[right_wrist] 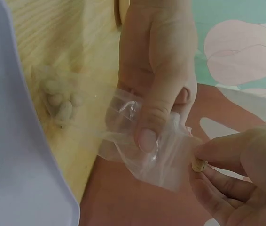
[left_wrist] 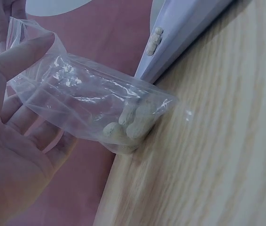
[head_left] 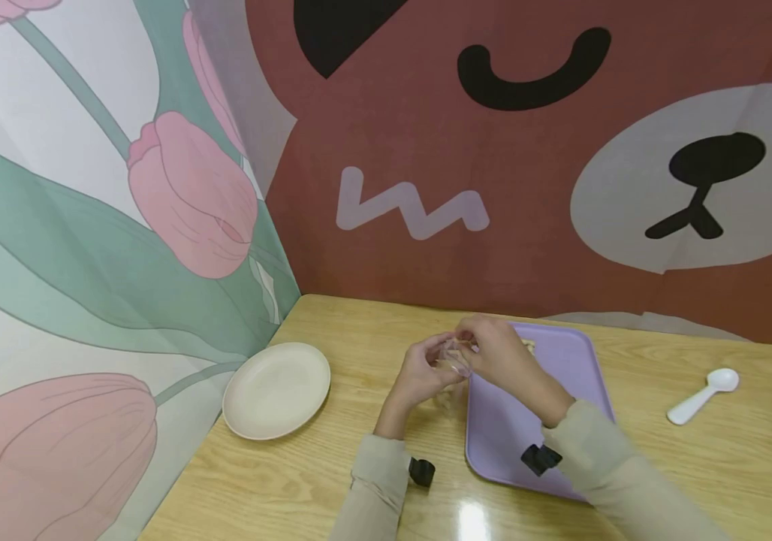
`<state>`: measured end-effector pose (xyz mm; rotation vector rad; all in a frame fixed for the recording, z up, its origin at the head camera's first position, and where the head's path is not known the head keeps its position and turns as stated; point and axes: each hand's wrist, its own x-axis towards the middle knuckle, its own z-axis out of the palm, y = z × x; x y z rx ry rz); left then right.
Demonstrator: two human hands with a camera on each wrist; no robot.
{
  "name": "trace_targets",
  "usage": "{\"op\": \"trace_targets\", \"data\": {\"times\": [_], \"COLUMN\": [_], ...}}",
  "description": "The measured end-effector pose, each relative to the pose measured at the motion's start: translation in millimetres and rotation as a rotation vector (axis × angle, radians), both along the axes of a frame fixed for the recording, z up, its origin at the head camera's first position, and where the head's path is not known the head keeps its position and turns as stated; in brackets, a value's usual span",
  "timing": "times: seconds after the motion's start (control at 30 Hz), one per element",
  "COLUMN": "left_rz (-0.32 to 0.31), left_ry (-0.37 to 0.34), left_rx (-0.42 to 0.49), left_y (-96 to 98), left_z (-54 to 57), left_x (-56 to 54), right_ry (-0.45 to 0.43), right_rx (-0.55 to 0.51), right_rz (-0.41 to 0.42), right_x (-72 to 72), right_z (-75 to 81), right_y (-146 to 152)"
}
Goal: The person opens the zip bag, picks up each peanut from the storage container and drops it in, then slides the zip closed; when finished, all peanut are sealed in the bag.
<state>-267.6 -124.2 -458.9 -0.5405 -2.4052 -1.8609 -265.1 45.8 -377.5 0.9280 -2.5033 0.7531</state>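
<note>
My left hand (head_left: pixel 420 372) grips a clear plastic bag (left_wrist: pixel 81 94), thumb pressed on one side and fingers behind it. My right hand (head_left: pixel 497 349) is at the bag's mouth, thumb and fingers pinching a peanut (right_wrist: pixel 199 165). The bag slants down beside the left edge of a purple tray (head_left: pixel 497 428), with more peanuts (right_wrist: pixel 65 110) gathered in its bottom end; I cannot tell whether that end touches the tabletop (head_left: pixel 271 481). On the tray, near its far edge and partly hidden behind my right hand in the head view, lie some loose peanuts (left_wrist: pixel 154 41). A cream plate (head_left: pixel 276 391) sits by the tabletop's left edge, well apart from the bag. Right of the tray, toward the tabletop's right edge, a white spoon (head_left: pixel 704 396) lies at a slant, its bowl toward the far right corner. A printed cloth (head_left: pixel 528 188) hangs behind the far edge.
</note>
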Motion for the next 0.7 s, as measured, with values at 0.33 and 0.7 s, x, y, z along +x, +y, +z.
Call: {"op": "trace_targets", "data": {"times": [0.33,0.7], "left_rz": [0.013,0.005], "left_ry": [0.004,0.016], "left_rx": [-0.003,-0.003], "left_y": [-1.8,0.5], "left_z": [-0.2,0.5], "left_x": [-1.2,-1.4], "right_ry": [-0.034,-0.131], "right_rx": [0.0,0.0], "right_rz": [0.0,0.005], "right_x": [-1.1,0.2], "right_z": [-1.9,-6.0], "right_y": [-6.0,-4.6]}}
